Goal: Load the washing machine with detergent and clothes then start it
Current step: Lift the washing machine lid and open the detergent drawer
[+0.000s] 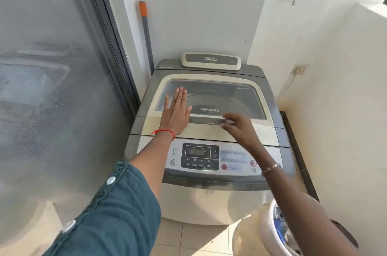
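White walls close in a narrow laundry corner, with a frosted sliding door [52,88] on the left and pale floor tiles below. Against the back wall stands a top-loading washing machine [209,130], grey and cream, its lid [209,96] shut. Through the lid's tinted window the drum shows faintly. Nearer the camera, the control panel [209,157] has a lit display and a round start button at its right end.

Both arms reach forward over the panel. The left hand [176,113] lies flat and released on the left side of the lid, fingers straight and together, gripping nothing. The right hand [236,124] is at the lid's front edge near the handle recess, fingers curled; it is blurred, so whether it has hold of the edge cannot be told.

At the bottom right, on the floor beside the machine, a white laundry basket [270,234] holds clothes [280,228], partly hidden by the right arm. No detergent is in view.

The lid looks like stiff plastic with a hinge fold across its middle, probably light enough to lift one-handed. The front lip at the centre seems the best place to take hold, lifting up and back. The clothes are soft and will bunch easily.
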The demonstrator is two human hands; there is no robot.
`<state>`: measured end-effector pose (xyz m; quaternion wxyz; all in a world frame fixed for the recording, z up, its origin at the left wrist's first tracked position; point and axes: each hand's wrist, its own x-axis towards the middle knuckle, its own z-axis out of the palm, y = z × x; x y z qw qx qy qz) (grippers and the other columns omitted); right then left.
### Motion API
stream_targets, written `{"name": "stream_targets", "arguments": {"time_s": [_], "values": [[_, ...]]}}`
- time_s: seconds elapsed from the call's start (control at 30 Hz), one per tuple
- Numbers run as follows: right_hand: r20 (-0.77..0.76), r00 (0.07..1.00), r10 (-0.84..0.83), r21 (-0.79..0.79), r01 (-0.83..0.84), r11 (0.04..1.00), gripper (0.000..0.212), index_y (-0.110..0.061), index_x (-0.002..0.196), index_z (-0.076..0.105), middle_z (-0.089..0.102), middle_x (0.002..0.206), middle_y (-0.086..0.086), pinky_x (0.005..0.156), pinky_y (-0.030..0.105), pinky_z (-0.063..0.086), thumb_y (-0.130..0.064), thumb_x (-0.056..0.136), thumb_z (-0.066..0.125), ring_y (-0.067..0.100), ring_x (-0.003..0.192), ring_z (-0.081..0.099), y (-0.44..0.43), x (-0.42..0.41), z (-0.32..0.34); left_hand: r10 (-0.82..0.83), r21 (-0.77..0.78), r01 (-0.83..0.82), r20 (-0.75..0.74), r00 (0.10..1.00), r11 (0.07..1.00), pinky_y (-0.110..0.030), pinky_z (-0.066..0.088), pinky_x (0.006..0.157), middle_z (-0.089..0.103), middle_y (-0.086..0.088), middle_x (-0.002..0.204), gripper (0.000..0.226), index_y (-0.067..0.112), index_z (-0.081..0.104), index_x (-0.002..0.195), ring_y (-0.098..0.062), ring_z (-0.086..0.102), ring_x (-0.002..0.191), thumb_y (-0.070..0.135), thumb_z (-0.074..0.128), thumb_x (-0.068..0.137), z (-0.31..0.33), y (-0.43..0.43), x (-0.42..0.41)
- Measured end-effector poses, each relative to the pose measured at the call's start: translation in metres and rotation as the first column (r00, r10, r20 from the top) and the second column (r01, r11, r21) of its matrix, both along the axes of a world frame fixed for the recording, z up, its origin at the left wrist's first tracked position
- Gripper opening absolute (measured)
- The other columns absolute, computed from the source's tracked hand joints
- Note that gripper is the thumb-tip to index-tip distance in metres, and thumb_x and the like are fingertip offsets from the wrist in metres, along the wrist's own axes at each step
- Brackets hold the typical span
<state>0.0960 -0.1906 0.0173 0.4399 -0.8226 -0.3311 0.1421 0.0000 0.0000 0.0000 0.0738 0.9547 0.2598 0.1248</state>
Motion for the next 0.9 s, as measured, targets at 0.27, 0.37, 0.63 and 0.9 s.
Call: {"name": "stream_targets", "arguments": {"time_s": [0.27, 0.37, 0.63, 0.9], "values": [[0.284, 0.931, 0.230, -0.333, -0.129, 0.934, 0.057, -0.009, 0.130, 0.049, 0.055, 0.123, 0.009, 0.102, 0.030, 0.017, -0.026, 0.079, 0.067, 0.025, 0.120, 0.046, 0.030, 0.009, -0.032, -0.031, -0.079, 0.028, -0.033, 0.999, 0.996, -0.047, 0.010, 0.119, 0.038, -0.010, 0.148, 0.047, 0.009, 0.035, 0.140, -0.024, 0.026, 0.141, 0.031, 0.028, 0.100, -0.035, -0.012, -0.014], [0.290, 0.932, 0.218, -0.293, -0.130, 0.947, 0.048, -0.010, 0.128, 0.052, 0.055, 0.114, 0.010, 0.094, 0.027, 0.015, -0.028, 0.084, 0.062, 0.026, 0.116, 0.043, 0.033, 0.014, -0.039, -0.055, -0.056, 0.057, 0.031, 0.998, 0.997, -0.046, 0.016, 0.117, 0.051, -0.007, 0.126, 0.035, 0.010, 0.047, 0.124, -0.022, 0.044, 0.122, 0.031, 0.033, 0.099, -0.038, -0.011, -0.016], [0.206, 0.925, 0.320, -0.331, -0.241, 0.912, 0.044, -0.013, 0.133, 0.049, 0.059, 0.108, 0.012, 0.084, 0.027, 0.016, -0.030, 0.093, 0.051, 0.027, 0.114, 0.044, 0.038, 0.027, -0.036, -0.209, -0.021, 0.208, -0.121, 0.970, 0.978, -0.030, 0.031, 0.093, 0.051, -0.007, 0.114, 0.032, 0.009, 0.047, 0.109, -0.023, 0.042, 0.104, 0.034, 0.029, 0.100, -0.030, 0.011, -0.012], [0.201, 0.899, 0.388, -0.303, -0.320, 0.898, 0.041, -0.006, 0.126, 0.057, 0.068, 0.108, 0.013, 0.095, 0.040, 0.033, -0.028, 0.092, 0.053, 0.029, 0.106, 0.056, 0.052, 0.048, 0.038, -0.263, -0.046, 0.259, -0.158, 0.952, 0.965, -0.035, 0.037, 0.085, 0.050, -0.009, 0.097, 0.028, 0.010, 0.044, 0.093, -0.026, 0.047, 0.095, 0.033, 0.028, 0.100, 0.036, 0.032, 0.004]]}}
